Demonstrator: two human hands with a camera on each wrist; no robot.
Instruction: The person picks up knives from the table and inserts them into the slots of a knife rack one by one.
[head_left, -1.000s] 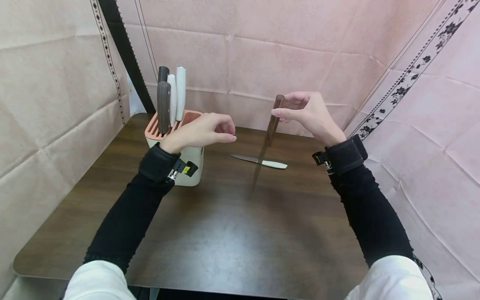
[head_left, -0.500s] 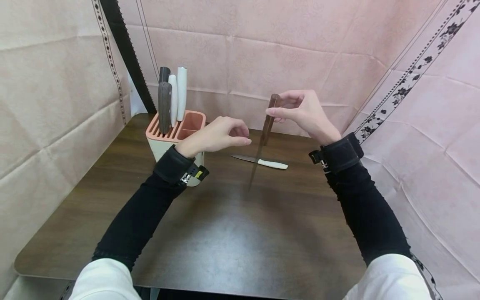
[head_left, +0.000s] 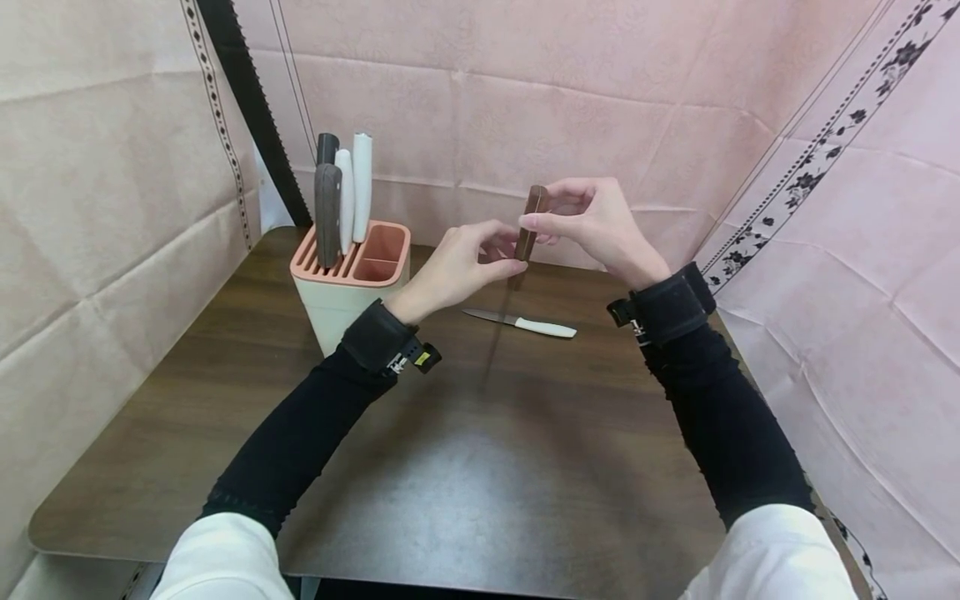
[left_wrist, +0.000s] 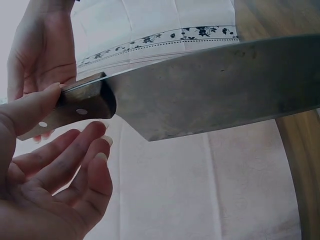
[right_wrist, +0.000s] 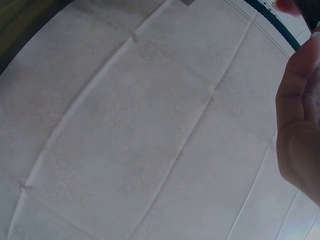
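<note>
Between thumb and fingers my right hand (head_left: 600, 221) pinches the wooden handle of a kitchen knife (head_left: 528, 237). The knife hangs point down above the table, its blade nearly edge-on in the head view. In the left wrist view the broad grey blade (left_wrist: 215, 92) shows side-on. My left hand (head_left: 461, 262) is at the handle's blade end; its thumb overlaps the handle, while its loosely curved fingers show a gap below. Past the hanging blade, a small white-handled paring knife (head_left: 546, 328) lies on the table. The right wrist view catches only part of my right hand (right_wrist: 300, 110).
A pale green knife block (head_left: 330, 307) with a pink slotted top stands on the left, holding several dark- and white-handled knives. The brown table (head_left: 225, 400) is bounded by pink cloth walls (head_left: 570, 92) at the back and sides.
My left hand has moved right, away from the knife block, up to the knife's handle. My right hand has carried the kitchen knife slightly left. The paring knife has stayed put.
</note>
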